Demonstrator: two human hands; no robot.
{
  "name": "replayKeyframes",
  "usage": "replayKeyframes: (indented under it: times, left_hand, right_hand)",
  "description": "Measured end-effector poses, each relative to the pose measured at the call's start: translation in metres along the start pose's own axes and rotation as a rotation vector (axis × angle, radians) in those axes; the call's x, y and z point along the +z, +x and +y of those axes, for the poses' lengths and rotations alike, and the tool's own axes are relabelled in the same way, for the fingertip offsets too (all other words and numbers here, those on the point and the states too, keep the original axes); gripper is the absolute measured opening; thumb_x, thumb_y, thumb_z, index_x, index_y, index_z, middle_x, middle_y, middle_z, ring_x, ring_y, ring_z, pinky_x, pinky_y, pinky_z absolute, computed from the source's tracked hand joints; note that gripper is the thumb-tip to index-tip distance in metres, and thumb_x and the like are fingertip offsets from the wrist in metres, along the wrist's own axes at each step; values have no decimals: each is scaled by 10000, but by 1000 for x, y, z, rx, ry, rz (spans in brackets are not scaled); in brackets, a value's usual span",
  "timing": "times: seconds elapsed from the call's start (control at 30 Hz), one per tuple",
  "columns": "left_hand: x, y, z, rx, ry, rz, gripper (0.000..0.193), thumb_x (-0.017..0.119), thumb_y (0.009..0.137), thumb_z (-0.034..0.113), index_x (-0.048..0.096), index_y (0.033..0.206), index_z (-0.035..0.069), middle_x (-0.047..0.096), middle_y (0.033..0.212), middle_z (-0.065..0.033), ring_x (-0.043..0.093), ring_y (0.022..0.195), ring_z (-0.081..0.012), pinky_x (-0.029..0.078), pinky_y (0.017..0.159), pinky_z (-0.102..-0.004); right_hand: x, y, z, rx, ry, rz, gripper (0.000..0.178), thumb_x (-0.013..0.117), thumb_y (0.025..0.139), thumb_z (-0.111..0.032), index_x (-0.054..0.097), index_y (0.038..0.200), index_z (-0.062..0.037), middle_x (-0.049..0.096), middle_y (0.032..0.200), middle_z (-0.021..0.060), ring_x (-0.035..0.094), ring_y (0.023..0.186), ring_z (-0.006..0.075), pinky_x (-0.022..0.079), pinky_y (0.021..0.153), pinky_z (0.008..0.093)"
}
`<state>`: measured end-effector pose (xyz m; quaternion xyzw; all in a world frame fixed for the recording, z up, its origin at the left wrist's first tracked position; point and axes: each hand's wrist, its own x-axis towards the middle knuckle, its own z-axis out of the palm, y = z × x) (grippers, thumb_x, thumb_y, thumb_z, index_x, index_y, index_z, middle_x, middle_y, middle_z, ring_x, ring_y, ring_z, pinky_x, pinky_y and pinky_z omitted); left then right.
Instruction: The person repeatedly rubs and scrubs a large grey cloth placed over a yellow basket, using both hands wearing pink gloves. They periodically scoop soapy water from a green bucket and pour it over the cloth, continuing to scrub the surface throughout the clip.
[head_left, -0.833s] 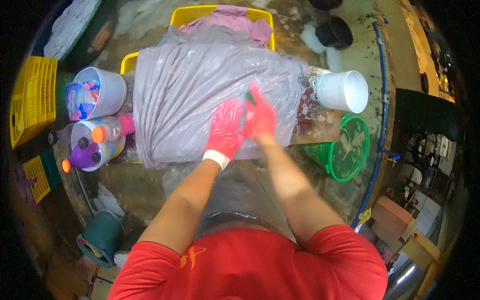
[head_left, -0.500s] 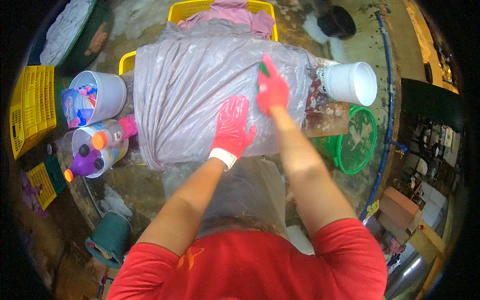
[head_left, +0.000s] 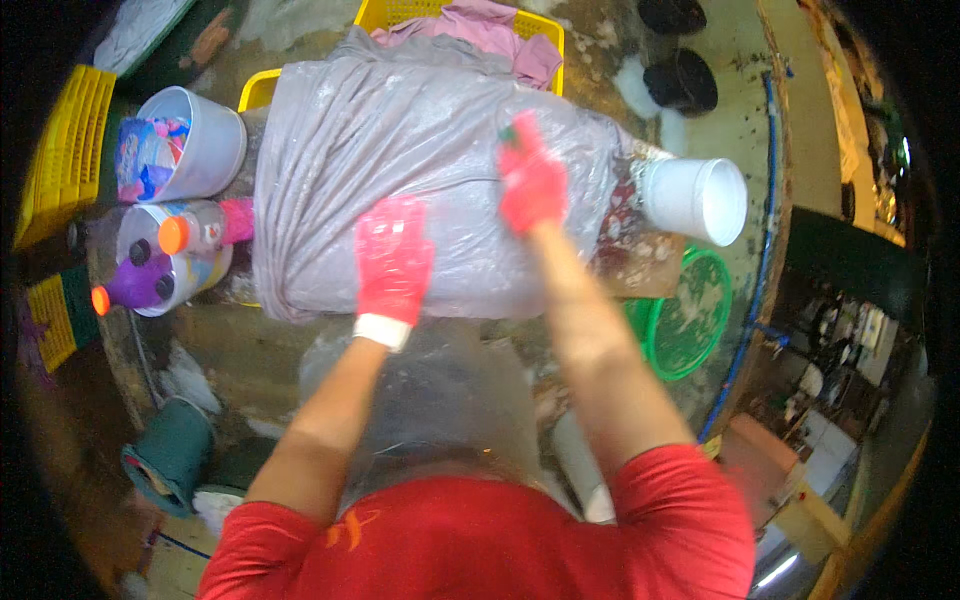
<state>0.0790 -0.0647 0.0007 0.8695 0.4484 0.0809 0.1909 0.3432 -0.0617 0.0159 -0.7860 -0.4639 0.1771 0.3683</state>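
A wet grey cloth lies draped and wrinkled over a low bench, with whitish suds streaked across it. My left hand, in a pink-red glove with a white cuff, rests flat on the cloth's near middle, fingers stretched out. Farther right, my right hand, gloved in the same colour, is closed round a small green thing that looks like a scrub brush. Most of it is hidden by the glove, and motion blurs it. The hand presses on the cloth's right part.
Left of the bench stand a white bucket with colourful packets and another with bottles. On the bench's right end lies a white pail; below it is a green basin. Behind sits a yellow crate holding pink cloth.
My left hand has slid left across the cloth. The right hand still grips the green brush and has shifted only slightly. The whole view has tilted a little.
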Motion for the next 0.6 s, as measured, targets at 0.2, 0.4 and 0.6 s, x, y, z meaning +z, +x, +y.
replayKeyframes:
  times: [0.2, 0.4, 0.6]
  left_hand:
    - [-17, -25, -55, 6, 145, 9, 682, 645, 983, 264, 481, 1640, 184, 403, 1737, -108, 332, 1619, -334, 213, 1331, -551]
    - [-29, -21, -52, 32, 69, 43, 678, 651, 983, 247, 481, 1635, 171, 418, 1722, -120, 354, 1604, -344, 222, 1327, -545]
    - [-32, -19, -59, 19, 117, 56, 706, 659, 973, 273, 466, 1644, 170, 425, 1715, -132, 367, 1596, -345, 221, 1331, -537]
  right_hand:
    - [12, -71, -31, -222, -268, -188, 595, 655, 1017, -164, 544, 1601, -194, 737, 1291, 206, 739, 1125, 312, 576, 955, 474]
    - [-107, -23, 31, 258, -36, 89, 510, 615, 1084, -230, 557, 1587, -165, 696, 1406, 176, 699, 1155, 257, 550, 1004, 404]
    - [89, -106, -52, 19, -215, -571, 633, 595, 1072, -405, 490, 1637, -139, 614, 1540, 220, 669, 1319, 260, 510, 1120, 447]
